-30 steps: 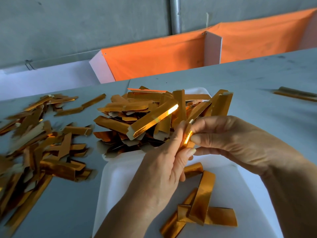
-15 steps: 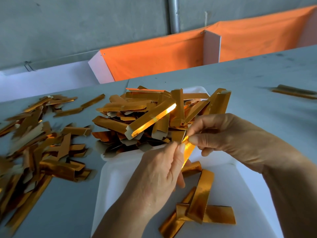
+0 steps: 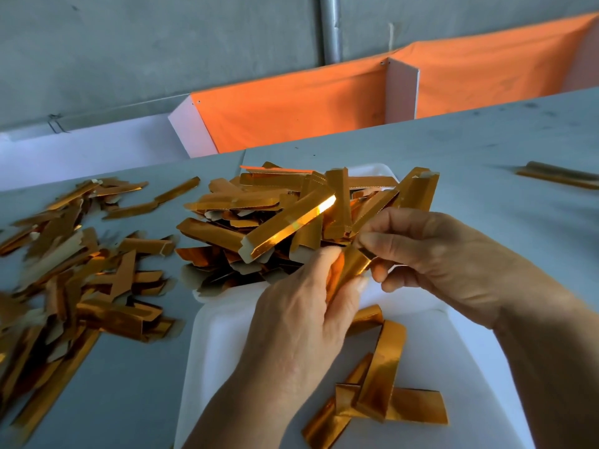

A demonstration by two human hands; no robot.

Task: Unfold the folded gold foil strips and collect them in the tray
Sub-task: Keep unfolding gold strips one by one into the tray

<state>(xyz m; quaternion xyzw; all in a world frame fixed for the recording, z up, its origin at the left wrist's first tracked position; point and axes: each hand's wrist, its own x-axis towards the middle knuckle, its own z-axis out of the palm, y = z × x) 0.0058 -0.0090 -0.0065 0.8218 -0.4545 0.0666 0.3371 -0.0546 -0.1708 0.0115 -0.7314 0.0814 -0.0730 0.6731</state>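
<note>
free: bare tray floor (image 3: 233,345) near left | blocked: strip heap (image 3: 285,215) — far tray end

Both hands (image 3: 304,322) pinching foil strip (image 3: 351,265) over tray (image 3: 214,345)

Bare forearms, no sleeves, jewellery.
</note>
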